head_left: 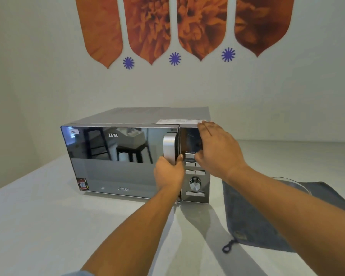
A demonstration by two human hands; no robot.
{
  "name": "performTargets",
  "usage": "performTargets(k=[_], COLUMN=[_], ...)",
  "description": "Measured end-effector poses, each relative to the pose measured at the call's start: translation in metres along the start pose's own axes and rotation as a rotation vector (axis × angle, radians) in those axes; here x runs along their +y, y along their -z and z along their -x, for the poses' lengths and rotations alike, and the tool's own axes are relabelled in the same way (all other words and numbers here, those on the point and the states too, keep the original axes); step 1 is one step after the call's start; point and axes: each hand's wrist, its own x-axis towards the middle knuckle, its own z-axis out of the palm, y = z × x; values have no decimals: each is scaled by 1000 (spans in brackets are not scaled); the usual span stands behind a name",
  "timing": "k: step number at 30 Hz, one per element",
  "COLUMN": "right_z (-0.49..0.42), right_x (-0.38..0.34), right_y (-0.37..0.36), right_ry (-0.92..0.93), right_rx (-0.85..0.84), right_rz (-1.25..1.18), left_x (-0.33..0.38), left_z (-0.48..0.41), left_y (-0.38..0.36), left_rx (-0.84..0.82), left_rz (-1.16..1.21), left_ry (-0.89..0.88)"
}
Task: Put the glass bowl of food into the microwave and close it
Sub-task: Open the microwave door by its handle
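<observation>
A silver microwave with a mirrored door stands on the white counter, its door flat against the body. My left hand is wrapped around the lower end of the vertical door handle. My right hand lies flat against the control panel, fingers spread up to the top right corner. Behind my right forearm a curved glass rim, apparently the glass bowl, shows above a grey cloth; its contents are hidden.
A dark grey cloth with a hanging loop lies on the counter right of the microwave. A white wall with orange flower decals rises close behind. The counter's left part runs toward a corner.
</observation>
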Motion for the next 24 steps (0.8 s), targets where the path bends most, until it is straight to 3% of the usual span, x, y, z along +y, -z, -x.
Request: performTargets(k=[3, 10, 18, 24], right_z=[0, 2, 3, -2], right_x=[1, -2, -19, -34], right_y=[-1, -1, 3, 8], right_ry=[1, -39, -114, -179], right_rx=[9, 28, 38, 37], right_rz=[4, -31, -50, 8], left_x=[-5, -26, -39, -72], left_z=[13, 46, 78, 77], left_y=[12, 75, 193, 294], left_rx=[70, 37, -25, 50], left_rz=[-28, 36, 175, 228], left_ry=[-28, -142, -212, -257])
